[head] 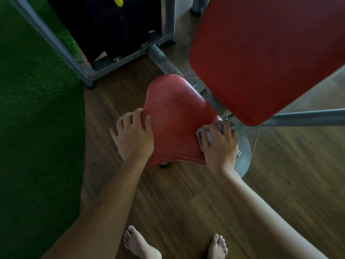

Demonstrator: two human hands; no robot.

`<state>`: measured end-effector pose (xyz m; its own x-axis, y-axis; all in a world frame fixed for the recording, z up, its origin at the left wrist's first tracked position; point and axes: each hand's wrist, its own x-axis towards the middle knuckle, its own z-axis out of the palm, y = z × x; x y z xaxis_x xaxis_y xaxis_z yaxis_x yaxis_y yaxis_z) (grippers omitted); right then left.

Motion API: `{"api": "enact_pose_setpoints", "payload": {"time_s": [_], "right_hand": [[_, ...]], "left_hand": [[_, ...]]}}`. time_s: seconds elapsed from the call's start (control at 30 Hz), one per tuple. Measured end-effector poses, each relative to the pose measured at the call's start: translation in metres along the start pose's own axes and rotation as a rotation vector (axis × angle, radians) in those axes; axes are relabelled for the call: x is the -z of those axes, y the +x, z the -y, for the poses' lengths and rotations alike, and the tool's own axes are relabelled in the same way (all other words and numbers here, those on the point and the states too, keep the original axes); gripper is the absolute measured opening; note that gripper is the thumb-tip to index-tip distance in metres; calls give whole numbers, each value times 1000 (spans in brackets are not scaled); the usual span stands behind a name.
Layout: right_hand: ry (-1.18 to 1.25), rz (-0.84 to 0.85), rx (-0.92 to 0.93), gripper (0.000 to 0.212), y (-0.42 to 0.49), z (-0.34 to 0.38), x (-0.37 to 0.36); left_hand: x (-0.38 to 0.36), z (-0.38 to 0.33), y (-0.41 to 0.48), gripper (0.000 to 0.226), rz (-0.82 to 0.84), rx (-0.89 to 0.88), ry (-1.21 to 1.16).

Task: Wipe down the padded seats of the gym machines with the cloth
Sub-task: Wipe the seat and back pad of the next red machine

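Observation:
A red padded seat [175, 116] sits low in the middle of the view, wet and glossy near its far tip. My left hand [133, 135] rests on the seat's left edge, thumb on top and fingers spread over the side. My right hand [220, 143] presses a grey cloth [207, 134] onto the seat's right edge; the cloth bunches out under my fingers. Up at the right a large red back pad [261, 53] leans over the seat.
Grey steel frame tubes [162, 58] run behind the seat, and a round metal base plate [244, 154] lies under my right hand. A black weight stack [112, 25] stands at the back. Green turf [37, 109] covers the left; wooden floor and my bare feet [140, 245] are below.

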<state>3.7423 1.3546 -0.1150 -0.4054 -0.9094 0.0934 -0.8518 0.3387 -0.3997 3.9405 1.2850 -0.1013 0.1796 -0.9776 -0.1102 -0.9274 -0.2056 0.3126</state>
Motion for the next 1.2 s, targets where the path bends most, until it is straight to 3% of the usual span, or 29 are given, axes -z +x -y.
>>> {"api": "enact_pose_setpoints", "payload": {"time_s": [0.07,0.17,0.3,0.5,0.6,0.73,0.83,0.9,1.0,1.1,1.2], "right_hand": [[-38,-37,-9,18,7,14,-2],[60,-18,247,22,6,32,-3],[125,125,483,28,11,42,-15],[152,154,775,20,66,47,-33],[95,179,734,23,112,59,-46],[45,146,479,22,180,98,-68],[19,143,392,21,177,112,-66],[25,126,464,19,145,101,-57],[127,259,715,25,100,74,-41],[69,334,930,30,141,63,-47],[49,261,658,25,187,92,-70]], "left_hand": [[1,8,7,51,19,35,-23],[4,24,15,54,52,80,-85],[4,29,23,49,20,21,-124],[1,36,28,31,-114,-136,-233],[-2,36,28,28,-153,-159,-218],[0,33,30,30,-122,-116,-196],[0,31,31,37,-91,-128,-157],[-1,32,32,40,-74,-118,-148],[-3,33,33,40,-58,-113,-127],[1,30,32,43,-34,-91,-133],[4,28,32,44,-7,-52,-148]]}}
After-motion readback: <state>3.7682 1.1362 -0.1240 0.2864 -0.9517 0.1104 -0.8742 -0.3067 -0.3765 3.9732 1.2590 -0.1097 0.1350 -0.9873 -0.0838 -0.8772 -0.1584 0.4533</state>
